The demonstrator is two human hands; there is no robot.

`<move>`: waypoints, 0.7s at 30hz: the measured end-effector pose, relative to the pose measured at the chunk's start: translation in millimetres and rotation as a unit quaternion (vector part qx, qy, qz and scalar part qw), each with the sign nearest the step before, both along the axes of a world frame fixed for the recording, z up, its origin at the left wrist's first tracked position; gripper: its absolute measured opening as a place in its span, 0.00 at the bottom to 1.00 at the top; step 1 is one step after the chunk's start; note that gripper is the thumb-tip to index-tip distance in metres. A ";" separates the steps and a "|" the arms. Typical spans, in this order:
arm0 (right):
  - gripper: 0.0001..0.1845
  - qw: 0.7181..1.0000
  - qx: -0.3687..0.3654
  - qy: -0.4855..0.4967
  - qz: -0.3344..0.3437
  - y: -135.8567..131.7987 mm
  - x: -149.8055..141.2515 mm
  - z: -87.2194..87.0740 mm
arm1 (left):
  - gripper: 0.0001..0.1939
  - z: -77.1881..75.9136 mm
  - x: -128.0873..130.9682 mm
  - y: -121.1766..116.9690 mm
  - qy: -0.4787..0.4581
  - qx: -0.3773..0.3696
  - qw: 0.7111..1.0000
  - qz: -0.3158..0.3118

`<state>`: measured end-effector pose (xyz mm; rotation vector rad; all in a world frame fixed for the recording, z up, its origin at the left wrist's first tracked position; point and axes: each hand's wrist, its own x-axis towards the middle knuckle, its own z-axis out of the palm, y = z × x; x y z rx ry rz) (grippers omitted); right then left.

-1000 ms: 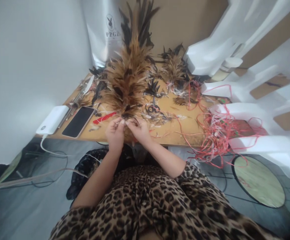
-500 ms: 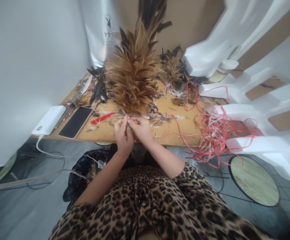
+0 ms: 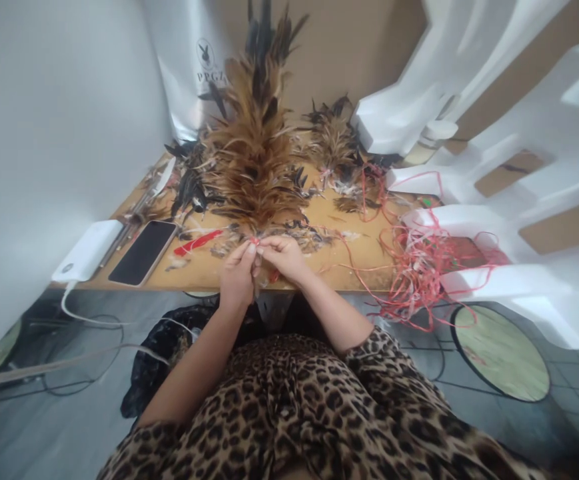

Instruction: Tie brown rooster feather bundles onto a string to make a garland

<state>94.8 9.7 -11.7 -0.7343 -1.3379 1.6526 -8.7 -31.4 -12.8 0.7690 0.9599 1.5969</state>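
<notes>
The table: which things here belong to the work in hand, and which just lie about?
Apparently in the work:
- large feather bundle, pinched at its base by left hand and right hand
- tangled red strings

Apparently just lying about:
- phone
- white device with cable

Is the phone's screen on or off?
It looks off: the phone lies face up, its screen uniformly dark.

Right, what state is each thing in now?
Left hand: closed, fingertips pinching
Right hand: closed, fingertips pinching
Large feather bundle: base pinched between both hands
Phone: flat, screen dark
White power bank: cable plugged in
Pink-red strands: loose, tangled
Smaller feather bundle: not held
</notes>
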 end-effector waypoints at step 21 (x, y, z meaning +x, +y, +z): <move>0.13 0.843 0.107 -0.463 -0.251 92.2 137.4 11.1 | 0.12 3.5 -26.1 7.1 -0.146 -0.091 0.985 -0.004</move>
